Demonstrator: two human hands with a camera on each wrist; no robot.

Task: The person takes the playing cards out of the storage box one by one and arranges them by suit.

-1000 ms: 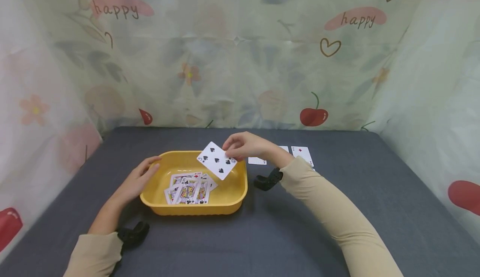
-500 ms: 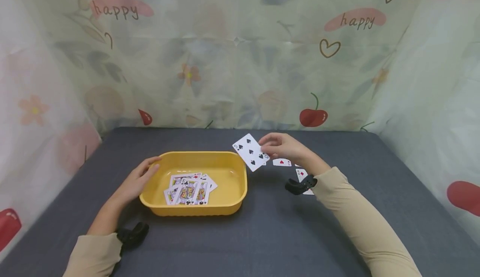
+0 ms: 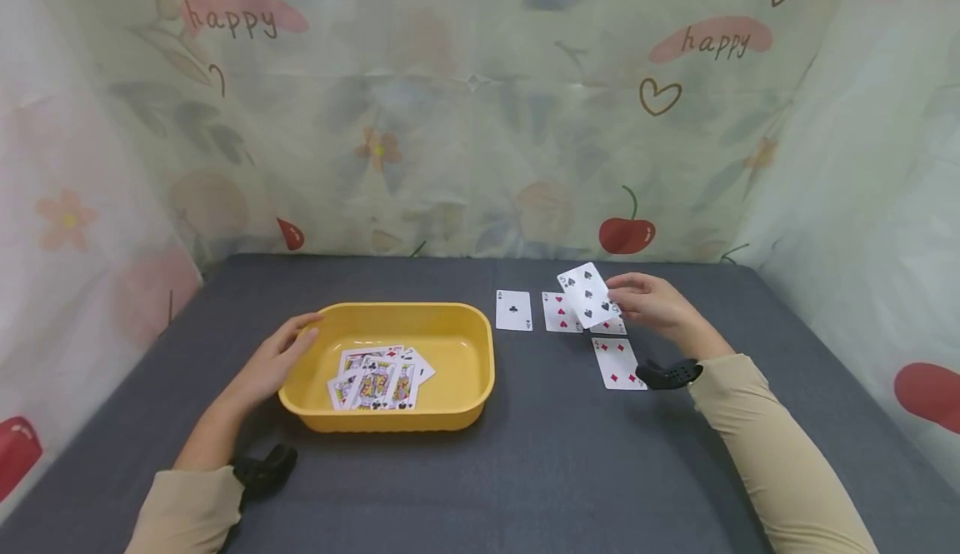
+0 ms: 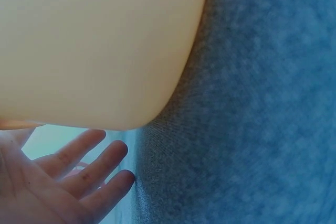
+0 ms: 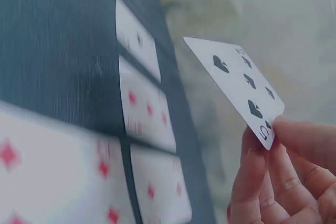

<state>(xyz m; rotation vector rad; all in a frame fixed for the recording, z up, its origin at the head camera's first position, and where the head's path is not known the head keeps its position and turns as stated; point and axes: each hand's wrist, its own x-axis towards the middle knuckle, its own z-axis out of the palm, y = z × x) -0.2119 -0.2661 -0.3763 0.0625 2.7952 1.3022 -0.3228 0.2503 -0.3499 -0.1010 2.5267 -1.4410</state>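
Here the right hand (image 3: 651,302) pinches a five of spades (image 3: 587,295) by one corner, thumb over fingertips, and holds it face-up in the air above the cards laid out on the grey bench (image 3: 525,471). The wrist view shows the same pinch on the card (image 5: 236,87), tilted, clear of the cloth. The step in hand looks like dealing a card out of the yellow tray (image 3: 457,404) into the laid-out group; the next move would call for lowering the card flat beside its neighbours without nudging them out of line.

Four cards lie face-up on the bench: an ace of clubs (image 3: 513,310), a three of hearts (image 3: 558,313) just beside it, a card (image 3: 611,327) partly hidden under the held one, its face unreadable, and a four of diamonds (image 3: 617,363) nearer the person. With the held card, that makes five out of the tray.

The left hand (image 3: 273,362) rests released, its fingers straight against the tray's left rim; the left wrist view shows the relaxed fingers (image 4: 84,169) beside the tray wall. Inside the tray lies one loose fan of cards (image 3: 378,379), mostly court cards, overlapping too much to count.
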